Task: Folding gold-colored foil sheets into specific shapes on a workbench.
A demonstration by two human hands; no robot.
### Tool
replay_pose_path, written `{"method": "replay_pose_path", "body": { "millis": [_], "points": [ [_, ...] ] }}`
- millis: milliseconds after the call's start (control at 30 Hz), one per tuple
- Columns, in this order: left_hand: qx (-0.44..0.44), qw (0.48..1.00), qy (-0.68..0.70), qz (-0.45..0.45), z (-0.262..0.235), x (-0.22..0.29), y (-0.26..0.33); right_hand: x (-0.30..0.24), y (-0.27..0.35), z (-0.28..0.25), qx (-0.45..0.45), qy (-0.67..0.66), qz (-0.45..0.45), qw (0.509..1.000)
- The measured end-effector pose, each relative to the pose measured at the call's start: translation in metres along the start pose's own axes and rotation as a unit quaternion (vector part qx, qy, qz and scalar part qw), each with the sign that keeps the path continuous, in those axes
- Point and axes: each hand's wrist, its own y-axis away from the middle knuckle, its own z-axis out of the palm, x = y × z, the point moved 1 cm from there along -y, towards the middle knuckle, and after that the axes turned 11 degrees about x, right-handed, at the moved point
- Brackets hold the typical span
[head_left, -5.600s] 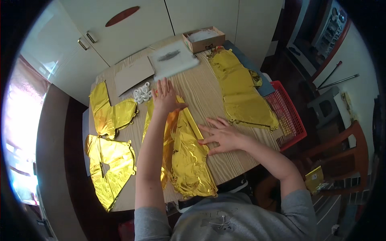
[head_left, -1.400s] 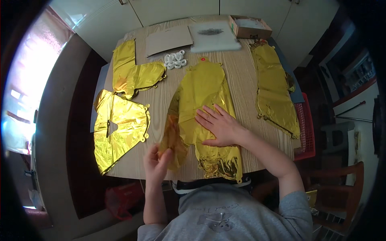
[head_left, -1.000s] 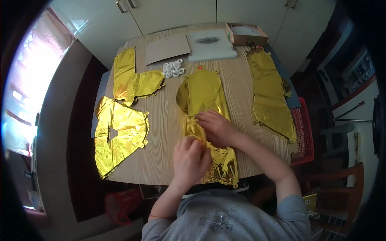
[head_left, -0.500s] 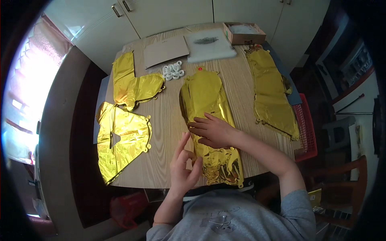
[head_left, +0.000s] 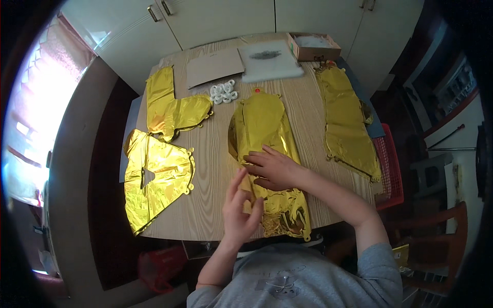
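The foil balloons (head_left: 267,154) on the table (head_left: 210,205) are shiny gold, creased and mirror-like. The table is pale wood with a fine grain. The small rings (head_left: 223,92) are white. The card (head_left: 213,66) is grey-brown, the pad (head_left: 269,61) white with a dark smudge, the box (head_left: 313,49) brown. The basket (head_left: 390,169) is red, the cupboards (head_left: 215,18) cream, the shirt (head_left: 292,280) grey.

cardboard box (head_left: 314,47), white rings (head_left: 224,92), red basket (head_left: 390,169)

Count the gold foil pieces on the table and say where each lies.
4. One under the right hand at centre; one long piece at the right edge; one upper left; one lower left. Overlapping pieces may hide more.
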Motion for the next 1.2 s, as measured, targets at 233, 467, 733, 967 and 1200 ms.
{"method": "replay_pose_path", "body": {
  "millis": [233,467,733,967,1200],
  "points": [
    [0.109,0.992,0.034,-0.047,-0.02,-0.018,0.007,-0.002,-0.012,0.002,-0.025,0.036,-0.018,0.999],
    [0.099,0.995,-0.015,-0.021,-0.018,-0.016,0.005,-0.002,-0.018,0.013,-0.003,0.052,-0.065,0.996],
    [0.033,0.996,-0.082,0.019,0.001,-0.011,0.005,-0.003,-0.018,0.011,-0.019,0.061,-0.08,0.995],
    [-0.025,0.993,-0.109,0.045,0.028,-0.016,0.006,-0.007,-0.025,-0.001,-0.063,0.101,-0.053,0.991],
    [-0.002,0.991,-0.127,0.052,0.024,-0.01,0.006,0.006,-0.035,0.014,-0.007,0.133,-0.094,0.987]
  ]
}}
